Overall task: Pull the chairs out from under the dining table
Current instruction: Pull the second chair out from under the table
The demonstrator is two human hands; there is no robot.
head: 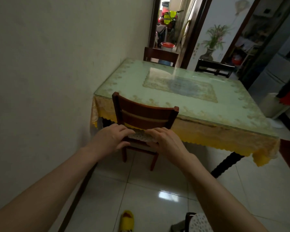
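Note:
A reddish-brown wooden chair (145, 114) stands tucked under the near side of the dining table (224, 114), which wears a yellow cloth under a glass top. My left hand (110, 137) and my right hand (166, 141) both reach to the chair's rear seat edge, where a pale patterned cushion (141, 137) shows. Fingers of both hands curl over that edge. A second wooden chair (160, 56) stands at the table's far end, and a dark chair (214, 66) at the far right corner.
A wall runs close along the left of the table and chair. A yellow slipper (126, 221) lies on the tiled floor near my feet, beside a spotted seat (199, 222). A doorway (167, 22) opens behind the table; a white bin (273, 104) stands right.

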